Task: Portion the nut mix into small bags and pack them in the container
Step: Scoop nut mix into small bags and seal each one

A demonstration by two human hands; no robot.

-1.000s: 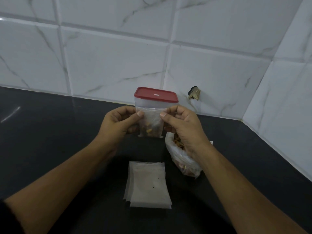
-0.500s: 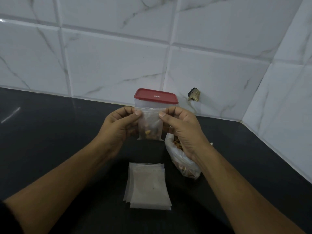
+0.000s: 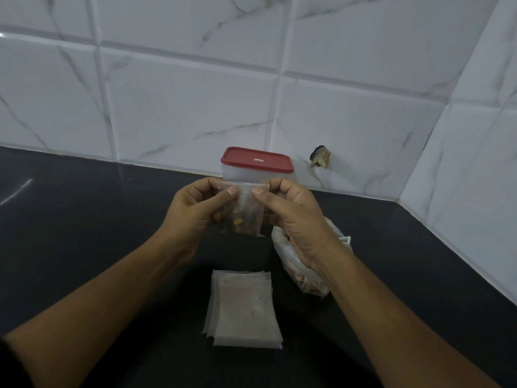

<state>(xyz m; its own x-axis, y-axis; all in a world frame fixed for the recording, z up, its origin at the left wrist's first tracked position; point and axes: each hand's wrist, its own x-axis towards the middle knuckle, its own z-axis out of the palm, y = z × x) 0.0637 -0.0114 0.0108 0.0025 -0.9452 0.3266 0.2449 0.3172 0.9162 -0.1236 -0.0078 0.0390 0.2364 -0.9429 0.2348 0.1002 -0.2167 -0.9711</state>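
Observation:
I hold a small clear bag (image 3: pixel 246 217) upright above the counter, with a few nuts at its bottom. My left hand (image 3: pixel 195 208) pinches its top left corner and my right hand (image 3: pixel 291 211) pinches its top right corner, thumbs near the seal strip. Behind it stands a clear container with a red lid (image 3: pixel 256 161), lid on. The larger plastic bag of nut mix (image 3: pixel 305 275) lies on the counter under my right wrist, partly hidden. A stack of empty small bags (image 3: pixel 243 309) lies flat in front of me.
The black counter (image 3: pixel 84 233) ends at a white marble-tiled wall behind and at the right, forming a corner. A chipped hole in the tile (image 3: pixel 320 158) shows right of the container.
Both thumbs have moved closer together along the top of the small bag, and the bag hangs narrower between my hands. Nothing else has moved.

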